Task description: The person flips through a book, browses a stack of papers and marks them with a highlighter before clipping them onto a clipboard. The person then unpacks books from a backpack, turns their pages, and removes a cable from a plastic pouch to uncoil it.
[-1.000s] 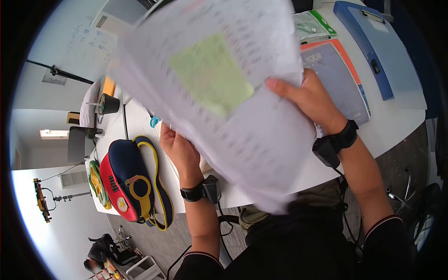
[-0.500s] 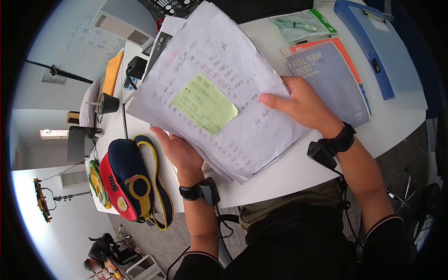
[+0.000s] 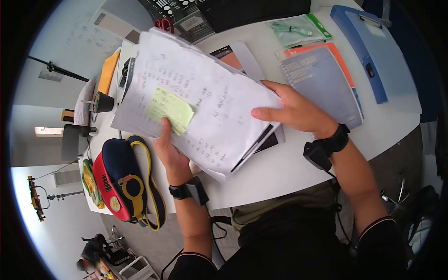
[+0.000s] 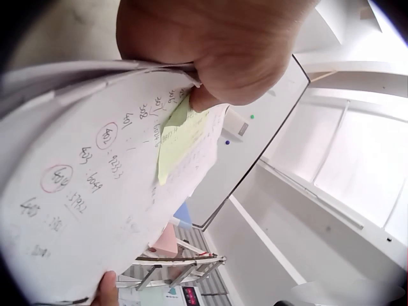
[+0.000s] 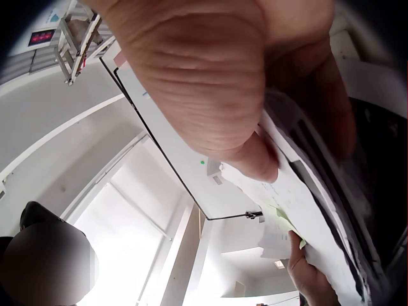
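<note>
A stack of handwritten papers [image 3: 219, 107] is held tilted above the desk, a green sticky note [image 3: 170, 109] on its top sheet. At the near left edge the left hand [image 3: 172, 156] grips the stack, its thumb on the note and its other fingers hidden beneath. The right hand [image 3: 298, 112] pinches the right edge, thumb on top; in the right wrist view its fingers [image 5: 338, 108] lie behind the several layers. Close up in the left wrist view, the sheet [image 4: 83, 185] shows circled numbers, and the note [image 4: 175, 143] sits by the left thumb.
On the desk [image 3: 392, 126] lie a grey notebook [image 3: 322, 79] over an orange one, a bagged cable [image 3: 298, 29] and a blue file case [image 3: 387, 60]. A red and navy bag [image 3: 123, 182] lies at the left. Red scissors [image 3: 164, 24] and a calculator [image 3: 193, 27] are behind the papers.
The papers have come down and tilted, uncovering the calculator and a printed sheet behind them. The left thumb has moved from beside the stack onto the sticky note.
</note>
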Motion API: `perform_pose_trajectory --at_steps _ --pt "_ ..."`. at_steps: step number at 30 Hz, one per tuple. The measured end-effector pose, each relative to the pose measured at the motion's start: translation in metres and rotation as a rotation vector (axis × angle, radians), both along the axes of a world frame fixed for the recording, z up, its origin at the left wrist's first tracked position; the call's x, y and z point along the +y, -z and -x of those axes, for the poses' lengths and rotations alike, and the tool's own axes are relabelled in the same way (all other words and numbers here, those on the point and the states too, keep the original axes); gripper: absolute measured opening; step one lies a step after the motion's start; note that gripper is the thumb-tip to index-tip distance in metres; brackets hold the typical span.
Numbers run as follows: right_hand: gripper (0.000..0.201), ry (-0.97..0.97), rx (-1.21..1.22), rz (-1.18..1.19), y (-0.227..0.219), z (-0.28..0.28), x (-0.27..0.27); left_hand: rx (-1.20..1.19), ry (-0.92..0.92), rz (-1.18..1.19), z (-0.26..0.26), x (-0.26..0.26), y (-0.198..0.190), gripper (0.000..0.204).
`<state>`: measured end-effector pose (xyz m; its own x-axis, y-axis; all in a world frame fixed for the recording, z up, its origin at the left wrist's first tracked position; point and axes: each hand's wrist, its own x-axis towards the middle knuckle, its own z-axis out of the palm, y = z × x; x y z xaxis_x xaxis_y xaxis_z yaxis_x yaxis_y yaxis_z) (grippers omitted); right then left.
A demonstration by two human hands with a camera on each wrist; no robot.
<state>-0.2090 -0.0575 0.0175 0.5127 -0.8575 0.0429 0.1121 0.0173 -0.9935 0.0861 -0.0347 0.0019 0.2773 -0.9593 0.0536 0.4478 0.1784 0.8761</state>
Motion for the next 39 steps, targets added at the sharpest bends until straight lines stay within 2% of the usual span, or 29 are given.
perform_pose_trajectory --at_steps 3,5,6,7,8,11,14,15,16,17,18,19,20,22,23,24,27,28,30,32,39 --pt "0.044 0.084 -0.069 -0.073 0.001 -0.001 -0.001 0.016 0.061 -0.058 -0.001 0.0 0.008 0.049" --pt "0.042 0.127 0.01 -0.042 0.004 0.001 -0.001 0.038 0.068 -0.063 -0.001 0.0 0.008 0.052" --pt "0.039 0.186 0.064 -0.022 0.004 0.003 -0.002 0.159 0.131 -0.056 -0.006 0.001 0.004 0.057" --pt "0.038 0.164 0.174 -0.063 0.003 0.007 -0.004 0.278 0.198 -0.043 -0.002 0.002 -0.006 0.062" --pt "0.038 0.148 0.202 -0.035 -0.004 0.015 -0.005 0.296 0.128 -0.009 0.004 0.003 -0.016 0.069" --pt "0.036 0.064 0.364 -0.141 -0.029 0.032 -0.007 0.292 0.046 0.085 -0.024 -0.003 -0.004 0.076" --pt "0.033 0.117 0.292 -0.195 -0.025 0.052 -0.012 0.403 0.107 0.069 -0.041 -0.001 0.003 0.084" --pt "0.044 0.156 0.284 -0.218 -0.031 0.056 -0.012 0.442 0.146 0.11 -0.043 0.0 0.004 0.086" --pt "0.044 0.144 0.299 -0.202 -0.031 0.05 -0.008 0.479 0.186 0.149 -0.038 0.0 -0.006 0.089" --pt "0.052 0.278 -0.01 -0.138 -0.027 0.04 -0.003 0.449 0.047 0.179 -0.028 0.0 -0.014 0.087" --pt "0.061 0.405 -0.324 -0.075 -0.026 0.035 -0.001 0.41 0.237 0.276 -0.052 -0.001 0.019 0.075" --pt "0.099 0.179 -0.34 -0.266 -0.034 0.055 -0.004 0.426 0.19 0.182 -0.071 -0.004 0.054 0.068" --pt "0.099 0.17 -0.326 -0.257 -0.039 0.051 -0.004 0.441 0.147 0.086 -0.078 -0.006 0.072 0.062" --pt "0.131 0.09 -0.171 0.169 -0.044 0.034 -0.003 0.432 0.14 0.105 -0.072 -0.006 0.071 0.062" --pt "0.15 0.083 -0.177 0.05 -0.042 0.03 -0.006 0.409 0.141 0.11 -0.04 -0.055 0.047 0.062" --pt "0.15 0.077 -0.172 0.05 -0.04 0.026 -0.005 0.384 0.141 0.113 0.031 -0.047 0.044 0.062" --pt "0.135 0.034 0.124 0.153 -0.028 0.008 0.004 0.308 0.134 0.107 0.01 -0.076 0.03 0.061" --pt "0.135 0.029 0.127 0.145 -0.024 0.0 0.009 0.283 0.135 0.1 0.001 -0.092 0.024 0.061" --pt "0.126 -0.026 0.501 0.429 -0.021 -0.017 0.017 0.231 0.134 0.092 0.0 -0.123 0.008 0.061" --pt "0.121 -0.096 0.684 0.606 -0.019 -0.035 0.03 0.177 0.125 0.081 -0.003 -0.117 0.012 0.061" --pt "0.119 -0.282 0.854 0.761 -0.011 -0.054 0.045 0.009 0.081 0.054 -0.015 -0.081 0.017 0.061"
